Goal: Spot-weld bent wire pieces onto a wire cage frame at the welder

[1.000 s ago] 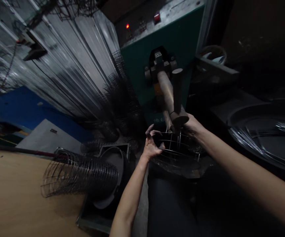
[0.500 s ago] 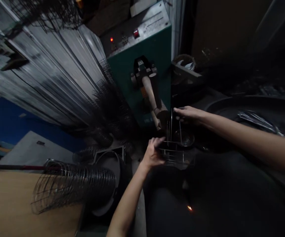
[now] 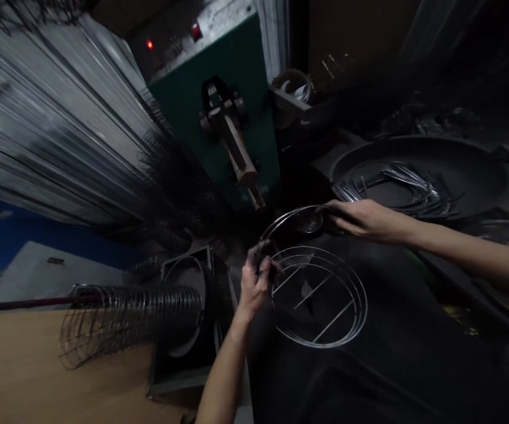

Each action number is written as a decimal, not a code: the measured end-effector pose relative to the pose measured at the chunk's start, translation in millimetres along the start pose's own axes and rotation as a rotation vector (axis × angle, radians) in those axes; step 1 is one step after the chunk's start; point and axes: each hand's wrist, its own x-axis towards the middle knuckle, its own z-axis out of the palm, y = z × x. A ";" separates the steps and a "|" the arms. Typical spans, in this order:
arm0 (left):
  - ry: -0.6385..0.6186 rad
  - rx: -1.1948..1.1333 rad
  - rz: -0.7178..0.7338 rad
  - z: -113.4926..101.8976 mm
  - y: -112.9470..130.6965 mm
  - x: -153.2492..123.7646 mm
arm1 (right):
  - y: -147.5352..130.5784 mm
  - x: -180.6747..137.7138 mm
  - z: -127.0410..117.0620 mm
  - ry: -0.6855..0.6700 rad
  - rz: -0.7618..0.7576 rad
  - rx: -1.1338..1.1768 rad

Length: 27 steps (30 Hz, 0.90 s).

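A round wire basket frame (image 3: 320,297) of concentric rings and straight cross wires is tipped so its open face points at me, above my dark lap. My left hand (image 3: 256,280) grips its rim at the left edge. My right hand (image 3: 366,218) holds the far upper rim, close to a small dark round part (image 3: 308,221). Just beyond the frame, the brown electrode arm (image 3: 239,159) of the green welding machine (image 3: 219,97) slopes down toward it without touching.
A stack of finished wire baskets (image 3: 133,318) lies on its side at the left beside a wooden board (image 3: 29,365). A dark round pan (image 3: 417,176) with several loose wire pieces sits at the right. Corrugated metal sheeting (image 3: 60,129) fills the upper left.
The wire frame has come away from the electrode arm and turned from edge-on to facing me. Both hands moved down and toward me with it; my view swung right.
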 end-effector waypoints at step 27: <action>-0.293 -0.610 -0.480 59.1 -22.5 49.4 | 27.4 11.9 73.6 -0.041 -0.143 -0.388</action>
